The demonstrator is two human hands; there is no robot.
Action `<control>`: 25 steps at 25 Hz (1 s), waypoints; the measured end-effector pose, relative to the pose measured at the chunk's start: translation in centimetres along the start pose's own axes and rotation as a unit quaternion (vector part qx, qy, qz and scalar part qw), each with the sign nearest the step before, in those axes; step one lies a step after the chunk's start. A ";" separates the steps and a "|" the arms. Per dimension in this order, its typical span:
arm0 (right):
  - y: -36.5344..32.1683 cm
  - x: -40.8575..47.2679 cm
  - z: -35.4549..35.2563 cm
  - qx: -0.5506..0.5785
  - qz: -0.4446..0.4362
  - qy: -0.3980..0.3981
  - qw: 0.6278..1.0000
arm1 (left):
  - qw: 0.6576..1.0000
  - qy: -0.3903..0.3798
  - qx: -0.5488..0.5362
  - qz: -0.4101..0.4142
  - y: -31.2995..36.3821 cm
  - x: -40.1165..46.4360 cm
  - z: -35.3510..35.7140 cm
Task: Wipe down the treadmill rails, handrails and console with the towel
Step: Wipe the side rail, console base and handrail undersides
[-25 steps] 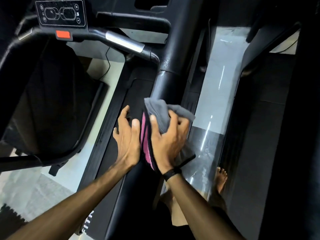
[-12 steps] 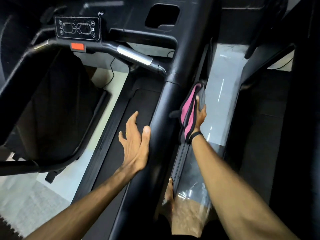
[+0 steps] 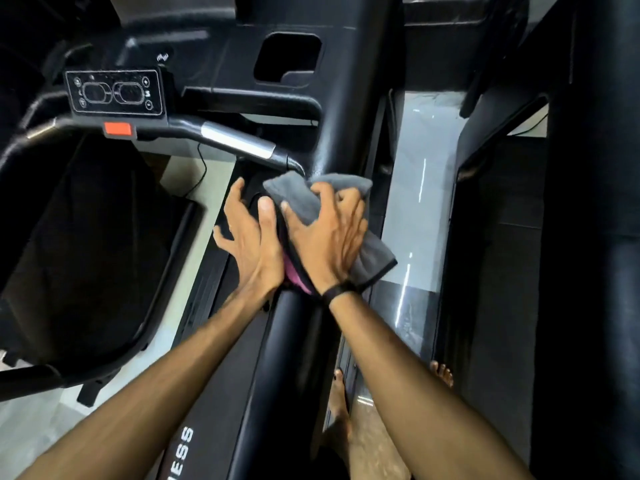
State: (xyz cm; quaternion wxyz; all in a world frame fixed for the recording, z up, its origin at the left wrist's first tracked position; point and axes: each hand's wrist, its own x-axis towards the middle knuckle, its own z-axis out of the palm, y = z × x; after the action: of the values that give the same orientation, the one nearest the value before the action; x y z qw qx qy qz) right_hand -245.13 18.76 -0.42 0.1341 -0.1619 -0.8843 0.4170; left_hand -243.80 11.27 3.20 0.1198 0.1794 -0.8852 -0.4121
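A grey towel (image 3: 299, 197) with a pink underside is draped over the thick black handrail (image 3: 298, 344) that runs up the middle of the view. My right hand (image 3: 327, 239) grips the towel with spread, bent fingers and presses it round the rail. My left hand (image 3: 252, 237) lies right beside it on the rail's left flank, fingers spread and holding nothing. Higher up on the left are the console button panel (image 3: 114, 93) and a cross handlebar with a silver grip (image 3: 237, 142).
A red tab (image 3: 117, 129) sits under the panel. The side rail with white lettering (image 3: 183, 448) runs along the lower left. My bare feet (image 3: 341, 407) stand on the glossy floor (image 3: 419, 202) between this treadmill and a neighbouring dark machine (image 3: 502, 271).
My right hand has brought the towel from the rail's right side back over its top, next to my left hand. The left hand stays against the rail's left side.
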 end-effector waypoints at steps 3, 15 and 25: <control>-0.2 7.6 1.1 0.061 0.067 0.022 0.996 | 0.995 0.005 0.045 0.092 0.8 2.0 1.9; 11.5 5.2 4.0 0.414 0.408 -0.054 0.812 | 0.976 -0.024 0.166 0.139 1.7 4.6 6.7; 0.7 16.4 2.7 0.040 0.007 0.013 0.999 | 0.978 0.004 0.168 0.125 1.8 4.5 6.2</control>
State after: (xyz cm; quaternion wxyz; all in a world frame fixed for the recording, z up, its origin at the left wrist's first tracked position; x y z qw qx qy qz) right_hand -260.99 23.85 -0.89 0.1494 -0.1677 -0.8639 0.4509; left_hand -250.48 14.71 0.93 0.1419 0.0867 -0.9569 -0.2382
